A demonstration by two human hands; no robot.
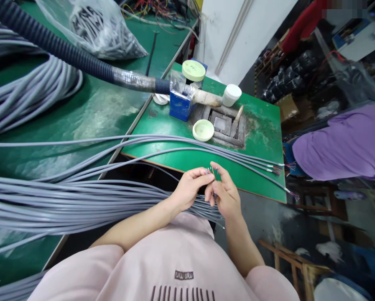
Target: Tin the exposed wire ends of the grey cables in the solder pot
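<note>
Between my two hands are thin coloured wires [213, 170] with fine stripped tips. My left hand [192, 184] pinches some of them between thumb and fingers. Close beside it, my right hand [226, 192] has its thumb and fingers bent around the wires, with the index finger raised. A thick bundle of grey cables [118, 205] runs from the left and passes under my hands. A few separate grey cables [187, 142] lie across the green table [162, 155], their stripped coloured ends [276, 169] hanging at its right edge.
On the small table stand a soldering pot [224, 123], a pale green lid [202, 130], a white jar [231, 95] and a blue box [180, 104] holding a ribbed extraction hose [124, 78]. A plastic bag of cable pieces [102, 31] lies behind. A person in purple [344, 144] is at right.
</note>
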